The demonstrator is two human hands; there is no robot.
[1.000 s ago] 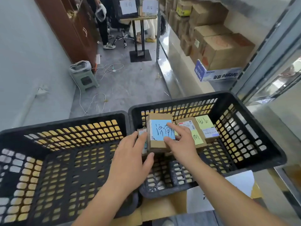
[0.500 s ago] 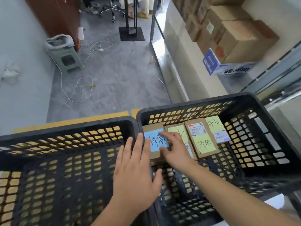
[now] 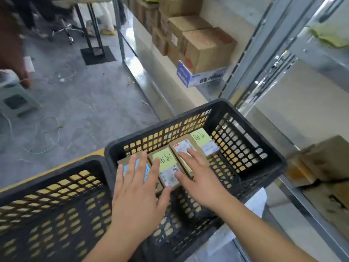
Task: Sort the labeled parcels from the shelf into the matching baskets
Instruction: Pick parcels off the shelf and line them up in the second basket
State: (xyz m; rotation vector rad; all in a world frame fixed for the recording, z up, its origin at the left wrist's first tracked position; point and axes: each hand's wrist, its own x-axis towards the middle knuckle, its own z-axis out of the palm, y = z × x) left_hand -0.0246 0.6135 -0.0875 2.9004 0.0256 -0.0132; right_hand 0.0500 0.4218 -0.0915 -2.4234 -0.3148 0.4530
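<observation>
- The left hand [image 3: 137,193] lies flat, fingers straight, on the blue-labelled parcel [image 3: 132,167] in the right basket [image 3: 251,120]; it grips nothing.
- The right hand [image 3: 200,178] is also flat and open, over the neighbouring parcels [image 3: 166,165].
- To finish well, I think it is better to press the row level against the far wall, labels up, then lift both hands straight.
- The left basket [image 3: 37,186] shows no parcels.

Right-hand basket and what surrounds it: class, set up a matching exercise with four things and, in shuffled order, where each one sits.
Things:
1. blue-label parcel
2. left basket
3. blue-and-white carton
4. right hand

Places:
A. on the shelf, under a brown box
B. beneath the left hand's fingers
C. over a parcel in the right basket
D. beside the right basket, no parcels visible inside

Pairs: 1-B, 2-D, 3-A, 4-C
</observation>
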